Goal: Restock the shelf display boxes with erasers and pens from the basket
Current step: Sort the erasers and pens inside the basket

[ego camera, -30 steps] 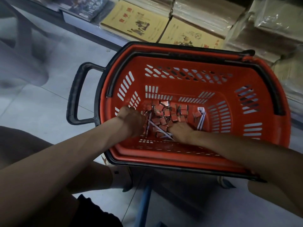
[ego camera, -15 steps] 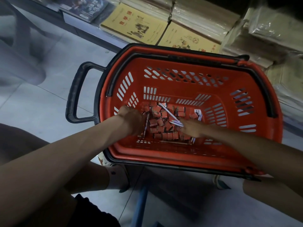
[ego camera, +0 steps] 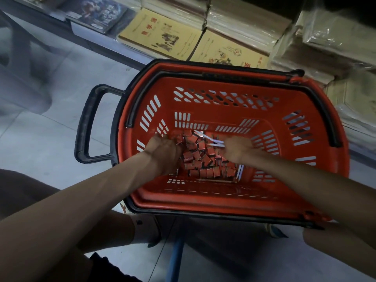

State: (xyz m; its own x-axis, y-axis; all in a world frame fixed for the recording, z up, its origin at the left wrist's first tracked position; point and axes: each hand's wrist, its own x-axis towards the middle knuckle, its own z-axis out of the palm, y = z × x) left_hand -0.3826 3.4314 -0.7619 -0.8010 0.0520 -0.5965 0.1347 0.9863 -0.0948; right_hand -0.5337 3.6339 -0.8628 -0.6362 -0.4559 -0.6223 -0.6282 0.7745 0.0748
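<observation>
The right hand is closed in a pinch on a few thin white pens, taking them at one end so their free ends slant up and to the left over the pile. Pens like these are light and stiff but smooth, so held near one end they are likely to pivot or slide; a grip nearer the middle, with the shafts bunched parallel, should carry them more securely. The left hand sits palm down at the left edge of the heap with its fingers curled into the erasers; whether it has actually gathered any cannot be told, since the fingertips are buried. The erasers are small wrapped red-and-black blocks, light and slightly grippy, easiest to scoop as a handful rather than pick singly, though a loose handful may spill. Both forearms reach forward and down over the near rim, wrists bent into the bottom of the red basket, where all the stock lies in the middle of the base. A loose pen lies on the base by the right forearm. The basket stands on a pale tiled floor, just in front of a low shelf of yellow notebooks.
</observation>
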